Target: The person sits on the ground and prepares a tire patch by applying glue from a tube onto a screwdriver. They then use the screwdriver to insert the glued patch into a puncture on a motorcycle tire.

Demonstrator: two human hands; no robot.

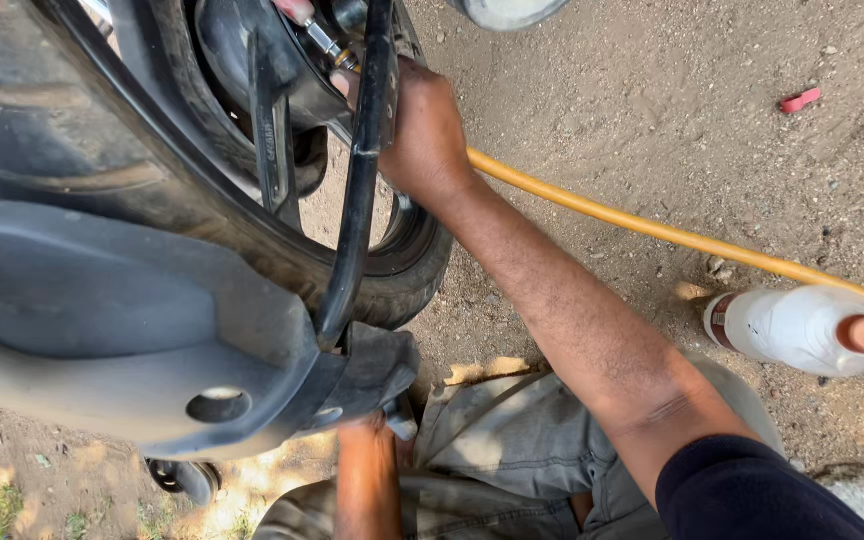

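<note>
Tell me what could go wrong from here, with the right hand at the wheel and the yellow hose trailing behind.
1. The right hand presses a metal fitting in between the spokes of the wheel; if the wheel rolled, fingers could get pinched.
2. The yellow hose runs across the dirt beside the white bottle; a tug might topple the bottle or pull the fitting off.
3. The left hand is mostly hidden under the mudguard, so its grip cannot be judged.

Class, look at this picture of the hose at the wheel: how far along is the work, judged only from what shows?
Done: the yellow hose is laid across the dirt to the wheel. In hand: the right hand holds the hose's metal nozzle at the rim; the left hand is mostly hidden under the mudguard. Left: nozzle still attached; white bottle untouched.
</note>
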